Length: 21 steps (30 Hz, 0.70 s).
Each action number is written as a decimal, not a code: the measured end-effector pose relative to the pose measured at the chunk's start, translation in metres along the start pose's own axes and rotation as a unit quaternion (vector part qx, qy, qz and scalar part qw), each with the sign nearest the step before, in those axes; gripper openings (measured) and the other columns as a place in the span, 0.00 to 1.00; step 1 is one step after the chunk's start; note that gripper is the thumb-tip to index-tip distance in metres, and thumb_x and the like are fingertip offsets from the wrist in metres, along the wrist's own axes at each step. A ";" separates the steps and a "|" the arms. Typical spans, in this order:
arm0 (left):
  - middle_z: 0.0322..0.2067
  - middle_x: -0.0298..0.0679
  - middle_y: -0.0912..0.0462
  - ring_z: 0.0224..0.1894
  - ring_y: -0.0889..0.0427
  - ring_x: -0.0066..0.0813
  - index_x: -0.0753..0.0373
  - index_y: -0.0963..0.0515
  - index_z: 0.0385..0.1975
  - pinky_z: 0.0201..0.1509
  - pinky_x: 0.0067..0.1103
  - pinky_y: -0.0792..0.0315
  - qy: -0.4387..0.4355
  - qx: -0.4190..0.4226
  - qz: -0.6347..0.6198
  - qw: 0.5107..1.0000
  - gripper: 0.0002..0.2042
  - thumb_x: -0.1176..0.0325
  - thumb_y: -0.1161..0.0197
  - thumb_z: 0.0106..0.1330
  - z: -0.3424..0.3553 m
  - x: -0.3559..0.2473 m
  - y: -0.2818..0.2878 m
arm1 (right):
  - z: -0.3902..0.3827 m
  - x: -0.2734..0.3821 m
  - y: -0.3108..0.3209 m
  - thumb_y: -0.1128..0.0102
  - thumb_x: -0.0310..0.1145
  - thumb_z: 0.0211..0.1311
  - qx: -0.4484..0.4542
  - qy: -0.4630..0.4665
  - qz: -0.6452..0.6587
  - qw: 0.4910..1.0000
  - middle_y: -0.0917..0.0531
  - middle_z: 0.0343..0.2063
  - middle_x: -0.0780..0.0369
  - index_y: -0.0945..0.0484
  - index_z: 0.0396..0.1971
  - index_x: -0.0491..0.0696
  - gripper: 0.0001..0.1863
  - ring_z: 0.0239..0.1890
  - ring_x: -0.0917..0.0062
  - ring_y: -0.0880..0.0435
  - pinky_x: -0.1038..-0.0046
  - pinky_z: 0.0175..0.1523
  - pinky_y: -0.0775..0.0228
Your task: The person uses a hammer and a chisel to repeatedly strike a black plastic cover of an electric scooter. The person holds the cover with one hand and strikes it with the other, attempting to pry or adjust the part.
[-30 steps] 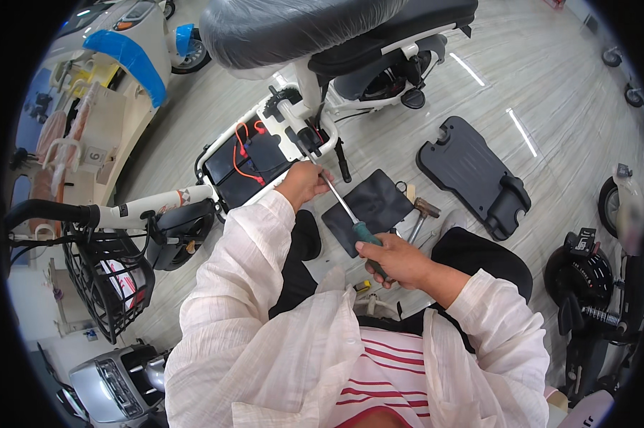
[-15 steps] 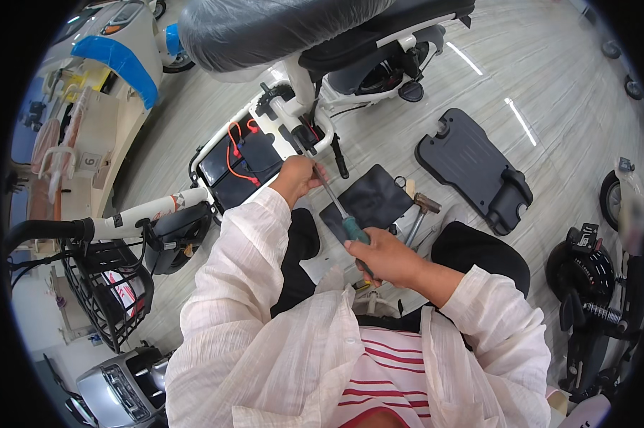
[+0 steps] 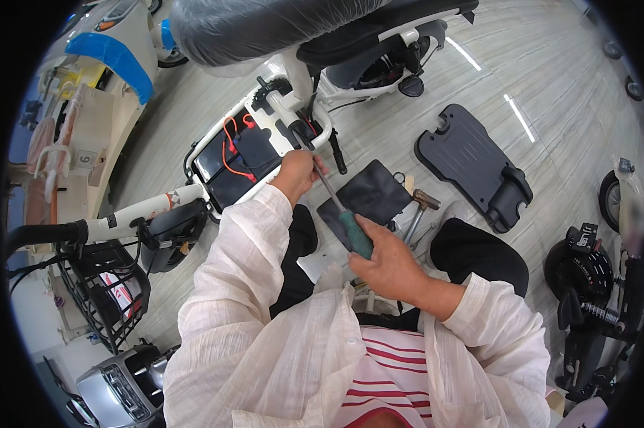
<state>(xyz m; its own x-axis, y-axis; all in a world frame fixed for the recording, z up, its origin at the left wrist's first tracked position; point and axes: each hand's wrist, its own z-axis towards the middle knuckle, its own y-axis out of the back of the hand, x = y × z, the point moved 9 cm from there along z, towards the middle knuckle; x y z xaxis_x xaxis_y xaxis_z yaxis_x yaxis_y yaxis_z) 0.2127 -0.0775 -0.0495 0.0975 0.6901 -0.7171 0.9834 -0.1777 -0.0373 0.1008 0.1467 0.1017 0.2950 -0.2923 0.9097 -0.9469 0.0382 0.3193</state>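
A screwdriver with a green handle [image 3: 357, 234] and a long metal shaft slants up and left toward the white scooter frame [image 3: 323, 145]. My right hand [image 3: 393, 265] grips the handle from its right side, with the thumb below and fingers above. Around the tip end of the shaft, at the frame's near edge, my left hand [image 3: 294, 173] is closed; its fingers partly hide the tip and whatever it meets. Left of that hand, black batteries [image 3: 225, 165] with orange cables [image 3: 226, 146] lie in the open frame bay.
On the floor lie a black rubber mat [image 3: 374, 194], a hammer [image 3: 420, 212] and a black plastic cover [image 3: 471, 167]. A plastic-wrapped seat [image 3: 265, 32] overhangs the frame. At left stand a wheel [image 3: 176, 239] and wire basket [image 3: 108, 289]; another scooter [image 3: 585, 292] is at right.
My right hand has shifted slightly right and down on the screwdriver handle, leaving more of the handle showing. My left hand stays at the tip end.
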 end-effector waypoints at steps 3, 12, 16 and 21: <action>0.31 0.41 0.25 0.30 0.24 0.30 0.69 0.31 0.39 0.36 0.31 0.21 0.004 0.003 -0.005 1.000 0.05 0.77 0.53 0.67 0.003 -0.002 0.004 | 0.007 0.014 0.005 0.42 0.35 0.55 -0.016 -0.010 -0.003 1.000 0.21 0.47 0.42 0.34 0.59 0.32 0.33 0.49 0.55 0.20 0.67 0.57 0.31; 0.64 0.57 0.37 0.63 0.33 0.57 0.62 0.46 0.70 0.68 0.45 0.43 -0.587 0.191 0.489 0.616 0.42 0.75 0.37 0.50 -0.220 -0.069 -0.070 | 0.018 0.031 0.030 0.44 0.44 0.59 -0.063 -0.022 0.067 0.996 0.19 0.26 0.47 0.31 0.46 0.31 0.28 0.30 0.53 0.17 0.61 0.38 0.26; 0.67 0.53 0.40 0.66 0.36 0.56 0.60 0.53 0.73 0.69 0.41 0.43 -0.618 0.297 0.364 0.630 0.50 0.71 0.29 0.50 -0.261 -0.059 -0.069 | 0.010 0.045 0.014 0.47 0.54 0.64 -0.058 0.011 0.015 0.998 0.20 0.27 0.49 0.35 0.45 0.34 0.33 0.29 0.56 0.18 0.62 0.36 0.27; 0.61 0.50 0.30 0.62 0.29 0.49 0.55 0.30 0.62 0.63 0.40 0.32 -0.563 0.306 0.480 0.599 0.36 0.75 0.27 0.48 -0.251 -0.045 -0.080 | 0.007 0.039 0.004 0.61 0.59 0.71 0.002 0.051 0.025 0.998 0.22 0.36 0.48 0.38 0.51 0.40 0.32 0.30 0.61 0.19 0.64 0.35 0.30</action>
<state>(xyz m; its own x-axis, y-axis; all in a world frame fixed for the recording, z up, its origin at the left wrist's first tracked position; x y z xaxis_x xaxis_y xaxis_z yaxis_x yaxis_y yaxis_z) 0.1682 0.0822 0.1603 0.0692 -0.7854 -0.6152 0.2830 -0.5759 0.7670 0.1076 0.1291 0.1366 0.2592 -0.1908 0.9468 -0.9610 0.0463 0.2725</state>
